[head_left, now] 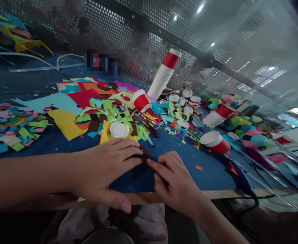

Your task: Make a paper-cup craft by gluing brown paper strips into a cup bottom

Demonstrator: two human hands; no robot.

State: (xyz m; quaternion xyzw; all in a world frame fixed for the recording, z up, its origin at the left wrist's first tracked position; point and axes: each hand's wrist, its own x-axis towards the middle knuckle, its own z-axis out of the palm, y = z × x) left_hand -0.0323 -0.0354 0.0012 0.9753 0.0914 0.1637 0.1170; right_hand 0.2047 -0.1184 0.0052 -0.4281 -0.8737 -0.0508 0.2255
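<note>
My left hand [110, 166] lies palm down at the table's front, its fingers stretched out to the right and the thumb spread toward the edge. Its fingertips rest by a dark brown piece of paper [146, 155] on the blue tabletop. Across from it, my right hand [176, 181] points its index finger at the brown paper, the tip at or very near it. The other right fingers are loosely bent, with no held thing visible. Just beyond my left hand, a white round lid [119, 129] sits on yellow paper [105, 134]. Part of the brown paper may be hidden under my left hand.
Coloured paper scraps [88, 98] spread over the blue table [187, 169]. Behind stands a tall leaning stack of paper cups [163, 74], beside a tilted red cup [141, 100]. Pens [149, 137] lie mid-table. Another red-and-white cup [215, 141] and scissors-like dark blue item [242, 176] are right.
</note>
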